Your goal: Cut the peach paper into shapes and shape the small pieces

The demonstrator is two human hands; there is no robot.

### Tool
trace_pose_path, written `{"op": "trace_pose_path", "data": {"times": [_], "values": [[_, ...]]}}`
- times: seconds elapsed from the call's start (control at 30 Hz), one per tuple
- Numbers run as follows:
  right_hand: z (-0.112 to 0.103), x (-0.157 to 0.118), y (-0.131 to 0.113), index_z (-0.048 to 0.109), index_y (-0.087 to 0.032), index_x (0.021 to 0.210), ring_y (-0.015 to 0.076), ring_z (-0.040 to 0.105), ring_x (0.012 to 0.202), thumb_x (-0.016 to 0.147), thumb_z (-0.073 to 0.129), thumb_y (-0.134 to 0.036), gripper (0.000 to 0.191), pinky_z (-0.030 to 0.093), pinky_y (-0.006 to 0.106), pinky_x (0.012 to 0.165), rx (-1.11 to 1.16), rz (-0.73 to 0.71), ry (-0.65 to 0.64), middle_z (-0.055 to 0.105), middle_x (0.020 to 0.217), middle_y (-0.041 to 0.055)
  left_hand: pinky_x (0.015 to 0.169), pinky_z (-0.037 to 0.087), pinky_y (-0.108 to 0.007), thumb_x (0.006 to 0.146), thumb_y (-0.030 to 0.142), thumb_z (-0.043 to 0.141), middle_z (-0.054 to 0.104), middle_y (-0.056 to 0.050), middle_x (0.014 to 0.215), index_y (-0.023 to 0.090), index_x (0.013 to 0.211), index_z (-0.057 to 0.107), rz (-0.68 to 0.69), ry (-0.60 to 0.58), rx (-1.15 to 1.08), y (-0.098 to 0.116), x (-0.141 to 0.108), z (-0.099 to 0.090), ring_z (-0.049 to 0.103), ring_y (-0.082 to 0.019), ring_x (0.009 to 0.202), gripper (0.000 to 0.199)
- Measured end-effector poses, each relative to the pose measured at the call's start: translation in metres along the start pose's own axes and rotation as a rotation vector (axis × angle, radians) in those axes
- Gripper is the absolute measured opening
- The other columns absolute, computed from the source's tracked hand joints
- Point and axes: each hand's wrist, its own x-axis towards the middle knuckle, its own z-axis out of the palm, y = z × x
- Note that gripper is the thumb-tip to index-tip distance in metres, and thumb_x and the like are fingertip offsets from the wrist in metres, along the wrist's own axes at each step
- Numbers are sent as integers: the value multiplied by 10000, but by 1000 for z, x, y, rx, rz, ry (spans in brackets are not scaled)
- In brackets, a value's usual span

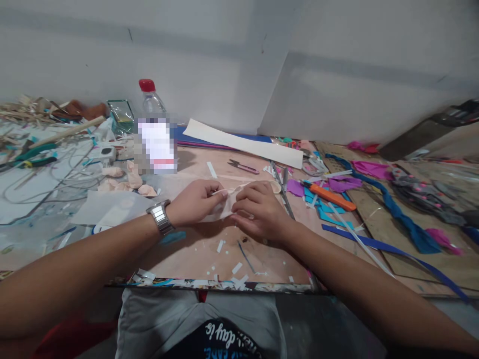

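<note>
Over the middle of the worktable, my left hand and my right hand are close together on a thin, pale, translucent strip. My left thumb and forefinger pinch its left part. The right fingers curl round its other side, and some of the strip is hidden behind them. A cream-coloured ring or roll end shows just past my right knuckles; whether it joins the strip I cannot tell. Beyond the hands lie small thread snips. Right of my right hand is an orange cutter.
A red-capped bottle stands behind a phone with a blurred screen. Green-handled pliers and wires lie left. A long cream strip rests at the back. Blue ribbon and fabric scraps lie right. Paper bits litter the table.
</note>
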Motion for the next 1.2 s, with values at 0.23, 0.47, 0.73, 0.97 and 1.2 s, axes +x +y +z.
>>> {"op": "trace_pose_path", "data": {"times": [0.23,0.47,0.73,0.97,1.2], "values": [[1,0,-4,677,-219,888,228,559,981,910,642,-151,79,370,417,914,12,-7,-5,747,900,21,620,368,-252,995,422,517,600,-4,716,156,786,658,25,12,24,1,0,1,500,-124,669,367],[-1,1,-5,730,-228,997,224,550,928,932,641,-174,123,354,417,856,-72,-42,12,742,889,31,583,338,-249,996,448,517,565,6,658,157,750,627,10,32,5,-4,3,-3,471,-116,610,397],[-2,2,-9,707,-239,982,229,552,960,931,658,-216,75,350,434,887,-71,-19,16,743,958,23,610,373,-258,977,462,534,550,8,673,152,764,631,-1,26,-35,-2,3,-2,471,-125,640,389],[-3,-1,-8,663,-239,870,214,563,931,914,642,-168,86,346,429,858,-94,-68,44,732,906,8,613,375,-255,983,459,539,558,9,670,159,741,596,-1,33,-21,-1,4,-2,484,-116,629,390],[-3,-2,-8,684,-274,1026,211,557,910,912,664,-190,143,364,425,863,-77,-77,90,704,900,9,558,354,-251,989,482,520,547,14,626,160,774,620,-23,24,-38,0,3,-2,481,-113,566,399]]}}
